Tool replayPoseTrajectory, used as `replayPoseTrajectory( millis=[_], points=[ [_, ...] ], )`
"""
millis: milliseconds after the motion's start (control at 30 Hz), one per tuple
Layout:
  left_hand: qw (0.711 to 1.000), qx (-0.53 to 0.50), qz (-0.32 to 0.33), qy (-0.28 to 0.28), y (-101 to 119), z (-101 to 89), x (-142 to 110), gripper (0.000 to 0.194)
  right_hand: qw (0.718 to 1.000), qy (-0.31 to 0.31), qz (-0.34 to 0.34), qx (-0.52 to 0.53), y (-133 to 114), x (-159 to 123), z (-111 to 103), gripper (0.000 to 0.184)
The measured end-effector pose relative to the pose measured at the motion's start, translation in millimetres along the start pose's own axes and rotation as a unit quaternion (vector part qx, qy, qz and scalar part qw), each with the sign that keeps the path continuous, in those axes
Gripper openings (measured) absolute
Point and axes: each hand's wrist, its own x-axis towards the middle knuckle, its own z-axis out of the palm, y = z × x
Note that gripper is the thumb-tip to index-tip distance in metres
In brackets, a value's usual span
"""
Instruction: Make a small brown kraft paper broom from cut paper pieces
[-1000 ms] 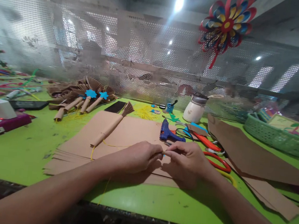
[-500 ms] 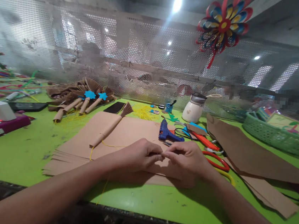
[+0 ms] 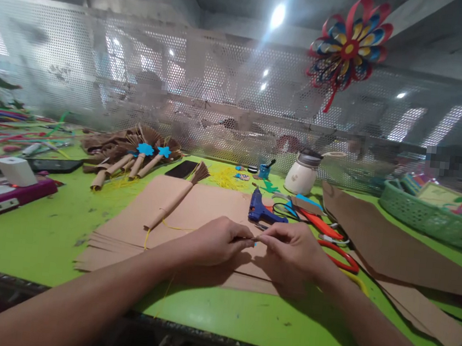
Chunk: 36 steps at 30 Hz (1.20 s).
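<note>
My left hand (image 3: 217,243) and my right hand (image 3: 295,251) meet fingertip to fingertip above a stack of brown paper (image 3: 219,202). Both are closed in a pinch on something small that I cannot make out; a speck of blue shows just below the fingertips. Left of them, a rolled brown paper tube (image 3: 172,205) with a fringed end lies on the stack. A yellow string (image 3: 178,228) runs from the tube towards my left forearm. Just beyond my fingers rests a blue glue gun (image 3: 263,208), close to red-handled scissors (image 3: 340,256).
Several finished paper brooms with blue cut-outs (image 3: 145,149) lie at the back left. A purple power strip (image 3: 14,197) sits at the left. A white jar (image 3: 302,175) stands behind the glue gun. At the right are brown paper sheets (image 3: 392,245) and a green basket (image 3: 424,215).
The view has shifted slightly, so the table things appear a little further right and lower. My hands stay pinched together; a speck of blue now shows under the fingertips.
</note>
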Motion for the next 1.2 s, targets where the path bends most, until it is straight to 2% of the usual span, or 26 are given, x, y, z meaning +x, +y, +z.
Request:
replayPoseTrajectory(
  millis=[200,433,733,867,1067,1200],
  points=[
    [0.998,0.066,0.022,0.003,-4.3,0.2,3.7,0.022,1.000,0.001,0.002,0.011,-1.1,-0.5,-1.7,0.022],
    [1.000,0.012,0.001,-0.007,-3.4,-1.6,3.1,0.031,0.995,-0.013,0.066,0.071,-2.6,0.8,1.6,0.024],
    [0.999,0.040,0.025,0.014,-3.2,1.4,2.6,0.021,0.998,-0.010,0.045,0.047,-3.5,0.3,7.7,0.021],
    [0.998,0.056,0.009,0.009,-7.8,3.1,1.6,0.020,0.999,-0.006,0.026,0.019,-3.4,-0.3,8.5,0.018],
    [0.999,-0.027,-0.017,-0.012,-7.3,-1.9,4.1,0.031,1.000,0.007,-0.015,-0.025,1.2,0.7,4.5,0.025],
    [0.997,-0.068,-0.044,-0.016,-10.3,-9.6,6.9,0.027,1.000,0.005,0.003,0.007,4.5,0.9,0.2,0.027]
  ],
)
